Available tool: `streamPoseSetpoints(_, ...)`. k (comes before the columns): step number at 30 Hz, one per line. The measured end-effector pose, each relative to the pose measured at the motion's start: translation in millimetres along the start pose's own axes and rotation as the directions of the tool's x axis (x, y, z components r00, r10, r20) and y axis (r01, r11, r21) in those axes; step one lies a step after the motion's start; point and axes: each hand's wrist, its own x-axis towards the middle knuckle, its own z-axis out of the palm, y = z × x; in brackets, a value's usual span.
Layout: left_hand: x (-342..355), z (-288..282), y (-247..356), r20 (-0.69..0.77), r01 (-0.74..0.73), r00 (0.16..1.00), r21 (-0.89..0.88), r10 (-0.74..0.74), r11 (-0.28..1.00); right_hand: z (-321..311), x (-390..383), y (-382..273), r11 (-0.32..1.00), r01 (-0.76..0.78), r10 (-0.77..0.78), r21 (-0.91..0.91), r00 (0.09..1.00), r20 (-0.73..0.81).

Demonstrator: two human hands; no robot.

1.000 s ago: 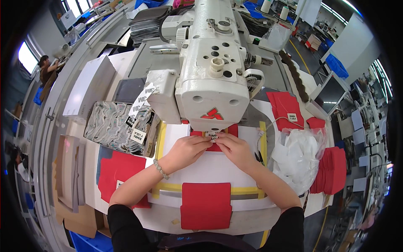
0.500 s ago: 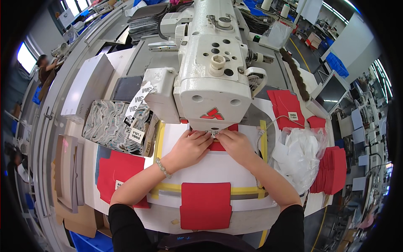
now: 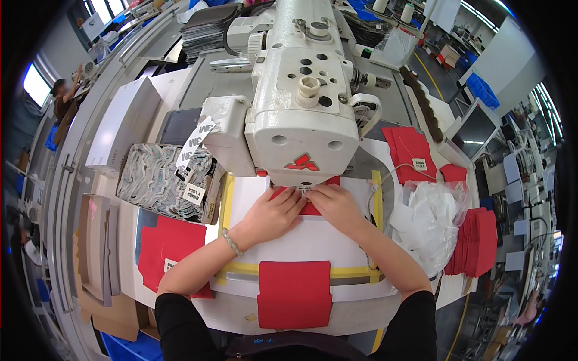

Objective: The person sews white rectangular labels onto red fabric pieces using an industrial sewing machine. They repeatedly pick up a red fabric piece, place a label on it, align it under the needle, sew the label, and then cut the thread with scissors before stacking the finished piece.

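Observation:
Under the head of a white industrial sewing machine (image 3: 306,129), a red fabric piece (image 3: 310,210) lies on a white sheet. My left hand (image 3: 274,216) and my right hand (image 3: 335,209) meet on it, fingers bent and pressed together. Between their fingertips a small white label (image 3: 304,188) shows in part, and both hands grip at its edges. The needle area is hidden behind the machine head. Closer to me, another red fabric piece (image 3: 295,295) lies flat at the table's front edge.
On the left stand a box of bundled labels (image 3: 159,183), a long white box (image 3: 123,123) and red pieces (image 3: 171,246). On the right are a clear bag of white pieces (image 3: 424,222), a red stack (image 3: 472,243), further red pieces (image 3: 406,150) and a control screen (image 3: 472,135).
My hands stay at the label with only slight finger shifts. The view has moved a little. At the far left, another person's arm has risen.

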Motion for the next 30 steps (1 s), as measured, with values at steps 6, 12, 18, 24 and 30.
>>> streamPoseSetpoints(6, -2, -1, 11, 0.057, 0.067, 0.996, -0.038, -0.065, 0.997, -22, -8, -4, 0.989, 0.044, -0.042, -0.138, 0.999, 0.018)
streamPoseSetpoints(12, -4, 0, 14, 0.074, 0.099, 0.993, -0.057, -0.094, 0.993, -30, -12, -3, 0.981, 0.052, -0.034, -0.187, 0.995, 0.098)
streamPoseSetpoints(18, -10, -3, 15, 0.091, 0.125, 0.989, -0.101, -0.116, 0.987, -25, -8, -5, 0.973, 0.067, -0.043, -0.219, 0.992, 0.116)
streamPoseSetpoints(24, -27, -6, 11, 0.125, 0.333, 0.938, -0.069, -0.323, 0.941, -13, -7, -8, 0.994, 0.071, -0.057, -0.085, 0.987, 0.153)
streamPoseSetpoints(30, -33, 1, 13, 0.124, 0.349, 0.931, -0.030, -0.343, 0.937, -9, -11, -7, 1.000, -0.006, 0.008, -0.012, 0.985, 0.174)
